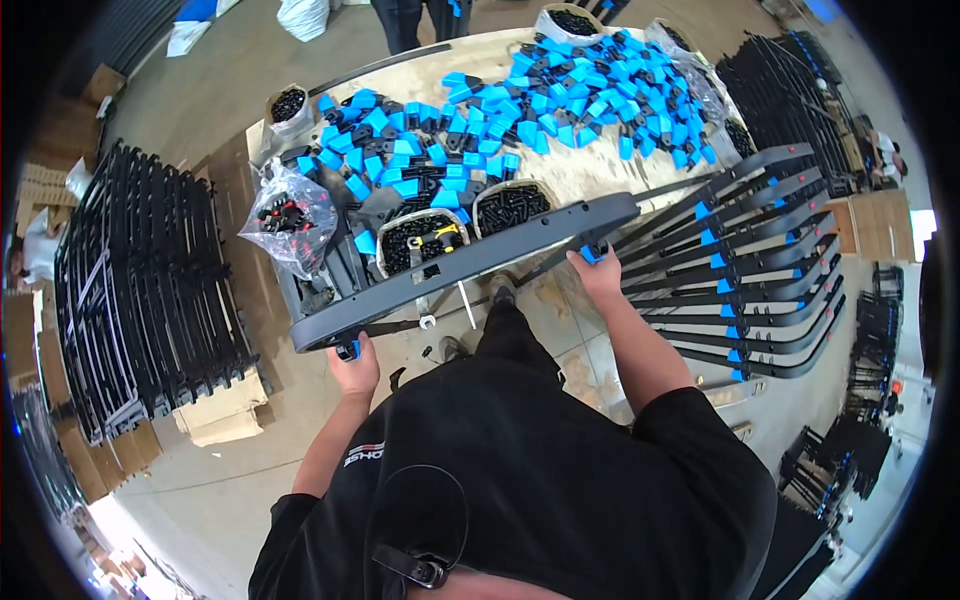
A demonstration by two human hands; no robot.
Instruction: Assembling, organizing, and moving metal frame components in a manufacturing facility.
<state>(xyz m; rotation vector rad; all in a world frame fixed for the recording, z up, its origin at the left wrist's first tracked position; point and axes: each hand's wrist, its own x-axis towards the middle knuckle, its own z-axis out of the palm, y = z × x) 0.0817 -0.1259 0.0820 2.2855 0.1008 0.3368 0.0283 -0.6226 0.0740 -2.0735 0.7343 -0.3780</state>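
Observation:
A long black frame part point(500, 250) with rounded ends spans the space in front of me, its right end farther away than its left. My left hand point(355, 370) is closed at its near left end, beside a small black-and-blue fitting on the underside. Toward the other end, my right hand point(598, 274) grips at a similar blue-and-black fitting point(592, 252). Both hands' fingertips are partly hidden by the part. Just beyond it lie a yellow-and-black handled tool point(440, 238) and a metal wrench point(425, 305), partly covered by the bar.
Many blue-and-black fittings point(575, 90) cover the table point(575, 170). Sacks of small black pieces point(512, 205) and a clear bag point(290, 220) stand along its near edge. Similar frame parts point(750, 270) are fanned out at right; black frames point(150, 290) are stacked at left. A person point(420, 20) stands beyond.

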